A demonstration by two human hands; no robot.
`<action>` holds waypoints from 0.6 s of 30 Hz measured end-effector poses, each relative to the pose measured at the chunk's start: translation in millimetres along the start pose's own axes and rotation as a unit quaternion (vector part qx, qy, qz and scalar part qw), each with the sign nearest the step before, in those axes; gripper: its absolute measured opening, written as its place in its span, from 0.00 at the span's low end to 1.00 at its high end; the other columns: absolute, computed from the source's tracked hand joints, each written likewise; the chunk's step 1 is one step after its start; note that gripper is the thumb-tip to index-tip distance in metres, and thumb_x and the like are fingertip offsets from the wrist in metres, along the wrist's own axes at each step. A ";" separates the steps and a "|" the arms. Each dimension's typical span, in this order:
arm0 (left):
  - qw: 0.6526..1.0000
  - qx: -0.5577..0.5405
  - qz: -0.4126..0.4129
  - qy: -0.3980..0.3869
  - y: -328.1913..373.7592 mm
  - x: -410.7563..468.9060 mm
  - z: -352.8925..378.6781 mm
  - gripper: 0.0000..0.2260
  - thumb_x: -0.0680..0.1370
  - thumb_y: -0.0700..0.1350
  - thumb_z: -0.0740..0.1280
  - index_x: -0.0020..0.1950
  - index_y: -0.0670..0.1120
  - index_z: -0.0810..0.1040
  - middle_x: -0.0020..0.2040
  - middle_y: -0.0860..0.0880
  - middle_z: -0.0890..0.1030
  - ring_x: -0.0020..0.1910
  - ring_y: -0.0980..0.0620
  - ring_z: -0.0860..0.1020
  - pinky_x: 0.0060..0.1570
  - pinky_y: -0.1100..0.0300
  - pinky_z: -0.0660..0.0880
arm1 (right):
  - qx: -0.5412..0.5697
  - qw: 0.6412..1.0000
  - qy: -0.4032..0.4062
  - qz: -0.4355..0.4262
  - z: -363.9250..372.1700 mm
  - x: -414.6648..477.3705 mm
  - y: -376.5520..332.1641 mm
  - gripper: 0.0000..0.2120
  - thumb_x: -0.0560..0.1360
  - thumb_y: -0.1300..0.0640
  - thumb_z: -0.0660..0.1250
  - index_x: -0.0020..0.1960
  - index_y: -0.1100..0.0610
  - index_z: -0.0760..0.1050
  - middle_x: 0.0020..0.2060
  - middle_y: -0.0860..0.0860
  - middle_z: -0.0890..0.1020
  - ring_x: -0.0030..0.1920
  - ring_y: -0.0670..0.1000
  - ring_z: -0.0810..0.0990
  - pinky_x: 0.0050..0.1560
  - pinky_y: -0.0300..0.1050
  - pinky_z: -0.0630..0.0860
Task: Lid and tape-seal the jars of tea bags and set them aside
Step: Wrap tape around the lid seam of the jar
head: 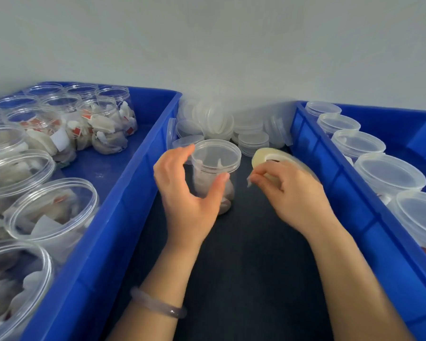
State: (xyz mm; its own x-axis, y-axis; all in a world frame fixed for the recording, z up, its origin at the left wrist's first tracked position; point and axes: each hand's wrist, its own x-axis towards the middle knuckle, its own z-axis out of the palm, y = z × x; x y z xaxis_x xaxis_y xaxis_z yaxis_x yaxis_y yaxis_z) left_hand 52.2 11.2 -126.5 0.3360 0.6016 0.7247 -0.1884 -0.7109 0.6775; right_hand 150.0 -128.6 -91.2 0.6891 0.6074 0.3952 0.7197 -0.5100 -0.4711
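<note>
Two blue bins are in view, the left bin [103,217] holding about a dozen open jars [52,205], the right bin [354,217] five lidded jars [389,173], while the counter [244,254] between them carries one capped jar [215,159], one tape roll [263,155] and a heap of loose lids [214,119] too overlapped to count.

- The table [244,267] runs near to far between two crates.
- The left crate [123,193] holds open jars [52,210] with tea bags in them, in rows from near to far.
- The right crate [330,183] holds closed jars [389,171] in a row along its left wall.
- A lidded jar [215,158] stands upright on the table, midway between the crates.
- Loose lids [214,119] are piled behind it at the far end.
- The tape roll [263,155] is just right of that jar, in the right hand [293,190].
- The left hand [182,193] wraps the jar from its near left.
</note>
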 end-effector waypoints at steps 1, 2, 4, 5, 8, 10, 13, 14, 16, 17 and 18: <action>0.998 0.000 -0.032 -0.050 -3.8 5.0 1.7 0.31 0.67 0.48 0.77 0.66 0.51 0.68 0.68 0.40 0.66 0.70 0.49 0.62 0.67 0.66 0.61 | -0.020 1.000 -0.020 -0.012 -3.2 7.1 -1.7 0.07 0.77 0.44 0.61 0.48 0.43 0.77 0.43 0.42 0.76 0.41 0.43 0.72 0.38 0.38 0.69; 0.990 -0.006 -0.064 -0.126 -6.3 9.1 4.7 0.38 0.64 0.48 0.80 0.68 0.58 0.63 0.74 0.40 0.57 0.73 0.56 0.54 0.67 0.75 0.53 | -0.026 0.999 -0.040 -0.018 -5.3 13.4 -3.2 0.07 0.77 0.45 0.61 0.48 0.44 0.78 0.45 0.44 0.77 0.43 0.44 0.73 0.40 0.42 0.71; 0.970 -0.010 -0.077 -0.228 -12.4 15.3 9.3 0.38 0.63 0.47 0.80 0.65 0.62 0.63 0.77 0.43 0.51 0.70 0.67 0.48 0.60 0.84 0.47 | -0.023 0.997 -0.071 -0.021 -6.6 21.7 -6.1 0.07 0.77 0.44 0.62 0.48 0.43 0.78 0.46 0.45 0.78 0.46 0.46 0.75 0.44 0.47 0.73; 0.973 -0.017 -0.067 -0.221 -16.0 18.0 10.9 0.32 0.65 0.46 0.79 0.63 0.58 0.68 0.76 0.43 0.55 0.69 0.69 0.51 0.59 0.84 0.49 | -0.022 0.996 -0.080 -0.022 -5.9 23.5 -7.1 0.07 0.77 0.44 0.62 0.48 0.43 0.78 0.45 0.44 0.78 0.46 0.46 0.75 0.45 0.48 0.73; 0.980 -0.050 -0.056 -0.182 -24.9 22.7 11.5 0.18 0.71 0.45 0.75 0.57 0.51 0.74 0.70 0.46 0.66 0.66 0.75 0.57 0.59 0.81 0.56 | -0.015 0.997 -0.078 -0.018 -2.6 24.8 -7.2 0.07 0.76 0.44 0.64 0.46 0.44 0.78 0.43 0.41 0.78 0.45 0.46 0.74 0.45 0.47 0.73; 0.975 -0.072 -0.067 -0.201 -29.7 23.0 9.9 0.18 0.73 0.45 0.74 0.58 0.53 0.71 0.68 0.51 0.68 0.69 0.68 0.61 0.66 0.73 0.59 | -0.012 0.997 -0.075 -0.015 -1.3 26.4 -6.6 0.07 0.76 0.44 0.64 0.46 0.44 0.79 0.42 0.41 0.79 0.45 0.44 0.73 0.44 0.46 0.72; 0.965 -0.085 -0.076 -0.235 -31.7 22.5 5.0 0.23 0.72 0.50 0.74 0.62 0.55 0.67 0.64 0.60 0.70 0.69 0.59 0.66 0.69 0.61 0.64 | -0.003 0.996 -0.090 -0.008 -0.8 27.7 -5.8 0.06 0.76 0.44 0.65 0.45 0.43 0.79 0.41 0.40 0.79 0.43 0.44 0.74 0.42 0.42 0.71; 0.965 -0.082 -0.067 -0.242 -32.1 22.4 3.9 0.27 0.70 0.52 0.75 0.63 0.55 0.66 0.64 0.58 0.70 0.68 0.59 0.67 0.68 0.63 0.65 | -0.003 0.996 -0.094 -0.007 -0.4 27.7 -5.2 0.06 0.76 0.44 0.65 0.45 0.43 0.79 0.41 0.40 0.79 0.43 0.44 0.74 0.41 0.41 0.71; 0.965 -0.067 -0.055 -0.247 -33.1 21.9 3.5 0.33 0.64 0.55 0.77 0.64 0.55 0.65 0.64 0.55 0.70 0.66 0.60 0.68 0.65 0.67 0.64 | -0.007 0.995 -0.097 -0.007 0.7 27.1 -5.0 0.07 0.75 0.43 0.66 0.45 0.44 0.79 0.40 0.41 0.79 0.42 0.44 0.74 0.41 0.41 0.71; 0.966 -0.060 -0.054 -0.245 -33.2 21.6 3.9 0.36 0.61 0.57 0.79 0.63 0.55 0.65 0.63 0.55 0.70 0.65 0.61 0.68 0.64 0.69 0.64 | -0.010 0.995 -0.097 -0.008 1.3 27.0 -5.2 0.07 0.74 0.42 0.66 0.44 0.45 0.79 0.40 0.42 0.79 0.42 0.45 0.74 0.42 0.42 0.71; 0.967 -0.056 -0.054 -0.242 -32.4 21.5 4.7 0.37 0.60 0.59 0.79 0.62 0.57 0.64 0.62 0.57 0.69 0.63 0.63 0.68 0.63 0.71 0.64 | -0.012 0.995 -0.095 -0.010 1.7 27.3 -5.3 0.08 0.74 0.42 0.66 0.44 0.45 0.79 0.40 0.44 0.79 0.42 0.46 0.75 0.42 0.44 0.72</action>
State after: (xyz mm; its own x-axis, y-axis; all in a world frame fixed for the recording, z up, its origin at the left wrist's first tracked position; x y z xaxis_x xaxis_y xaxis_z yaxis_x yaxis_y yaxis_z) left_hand 69.9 45.5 -133.5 0.7474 0.4094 0.5233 -0.2173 -0.5937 0.7748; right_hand 164.9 -108.2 -79.3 0.6480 0.7208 0.2461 0.7363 -0.5100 -0.4447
